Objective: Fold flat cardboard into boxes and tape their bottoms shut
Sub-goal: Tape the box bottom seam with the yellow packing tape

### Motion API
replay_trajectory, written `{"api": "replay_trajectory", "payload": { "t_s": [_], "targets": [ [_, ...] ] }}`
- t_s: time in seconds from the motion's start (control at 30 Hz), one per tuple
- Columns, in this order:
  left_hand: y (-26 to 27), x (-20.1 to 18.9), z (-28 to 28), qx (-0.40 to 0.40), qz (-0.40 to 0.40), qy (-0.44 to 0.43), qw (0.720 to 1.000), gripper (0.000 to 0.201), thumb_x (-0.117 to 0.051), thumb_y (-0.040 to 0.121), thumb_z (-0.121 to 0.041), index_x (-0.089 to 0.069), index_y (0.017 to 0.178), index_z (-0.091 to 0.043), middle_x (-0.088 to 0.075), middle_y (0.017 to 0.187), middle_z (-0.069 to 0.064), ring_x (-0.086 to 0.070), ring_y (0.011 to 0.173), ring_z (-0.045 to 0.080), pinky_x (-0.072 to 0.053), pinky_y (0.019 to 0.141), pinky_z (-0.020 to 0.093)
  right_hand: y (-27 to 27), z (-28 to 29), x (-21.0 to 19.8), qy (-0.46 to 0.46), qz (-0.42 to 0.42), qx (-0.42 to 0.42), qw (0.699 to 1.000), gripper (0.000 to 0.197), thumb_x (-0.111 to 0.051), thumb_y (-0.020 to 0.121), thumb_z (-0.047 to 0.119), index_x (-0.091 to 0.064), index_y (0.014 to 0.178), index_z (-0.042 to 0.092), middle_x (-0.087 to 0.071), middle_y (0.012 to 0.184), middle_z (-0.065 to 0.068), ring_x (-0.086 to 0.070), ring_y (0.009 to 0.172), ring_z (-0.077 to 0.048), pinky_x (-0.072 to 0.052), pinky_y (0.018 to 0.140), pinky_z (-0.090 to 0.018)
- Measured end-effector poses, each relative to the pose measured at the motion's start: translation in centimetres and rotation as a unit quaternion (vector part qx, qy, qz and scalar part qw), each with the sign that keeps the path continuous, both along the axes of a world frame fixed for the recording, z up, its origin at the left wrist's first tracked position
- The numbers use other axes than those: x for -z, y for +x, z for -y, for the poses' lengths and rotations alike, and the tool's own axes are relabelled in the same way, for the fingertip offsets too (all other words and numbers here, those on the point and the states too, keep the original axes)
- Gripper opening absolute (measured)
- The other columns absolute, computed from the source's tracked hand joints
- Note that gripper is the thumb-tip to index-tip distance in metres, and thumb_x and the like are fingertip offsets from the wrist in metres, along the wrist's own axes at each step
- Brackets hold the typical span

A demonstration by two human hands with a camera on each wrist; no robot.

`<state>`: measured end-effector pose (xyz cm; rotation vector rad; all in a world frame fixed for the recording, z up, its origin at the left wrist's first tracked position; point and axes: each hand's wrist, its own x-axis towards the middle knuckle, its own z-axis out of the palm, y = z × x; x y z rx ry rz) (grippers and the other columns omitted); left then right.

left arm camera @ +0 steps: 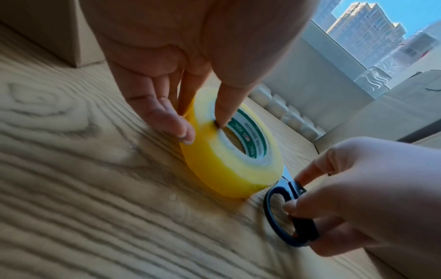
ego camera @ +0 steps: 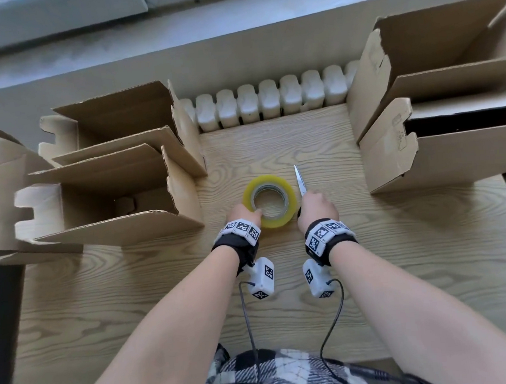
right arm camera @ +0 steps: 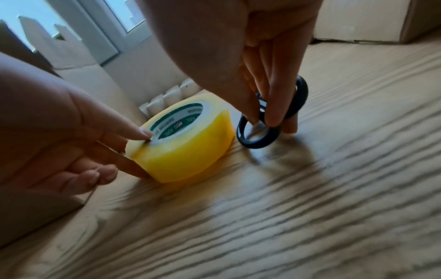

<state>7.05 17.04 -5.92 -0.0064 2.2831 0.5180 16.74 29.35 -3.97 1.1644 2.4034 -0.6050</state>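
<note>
From the head view, my left hand [ego camera: 245, 216] pinched the near rim of the yellow packing tape roll [ego camera: 270, 200], which lay flat on the wooden table [ego camera: 404, 255], while my right hand [ego camera: 317, 209] closed on the scissors [ego camera: 299, 181], blade pointing away from me. Folded cardboard boxes [ego camera: 118, 200] stood open at my left and more boxes [ego camera: 443, 141] lay at my right; I judged several already shaped, though I could not tell whether any bottom was taped.

From the left wrist, my thumb [left arm camera: 224, 107] sat inside the roll's core and my fingers [left arm camera: 167, 119] pressed its outer wall.

From the right wrist, my fingertips [right arm camera: 274, 115] pinched the black scissor handles [right arm camera: 259, 136] just beside the roll, both touching the table. Taping seemed next
</note>
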Motion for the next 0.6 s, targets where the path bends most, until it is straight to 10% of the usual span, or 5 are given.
{"api": "replay_trajectory", "payload": {
  "t_s": [0.4,0.6],
  "targets": [
    [1.3,-0.8,1.0,-0.014,0.038,0.077,0.996,0.023,-0.061,0.093,-0.028,-0.046,0.109,-0.032,-0.063,0.108,0.003,-0.07,0.088,0.032,-0.058,0.084,0.047,-0.1,0.7,-0.5,0.041,0.109,-0.147,0.982,0.027,-0.05,0.092,0.003,-0.062,0.115,0.007,-0.063,0.11,-0.01,-0.062,0.106,-0.03,-0.046,0.068,-0.034],
    [1.8,-1.9,1.3,-0.041,0.054,0.068,0.995,0.047,-0.06,0.095,-0.032,-0.044,0.135,-0.014,-0.064,0.095,0.004,-0.074,0.079,0.027,-0.06,0.079,0.042,0.1,1.5,-1.5,0.04,0.09,-0.127,0.987,0.023,-0.055,0.089,0.004,-0.063,0.11,0.007,-0.065,0.107,-0.011,-0.063,0.104,-0.03,-0.048,0.068,-0.034]
  ]
}}
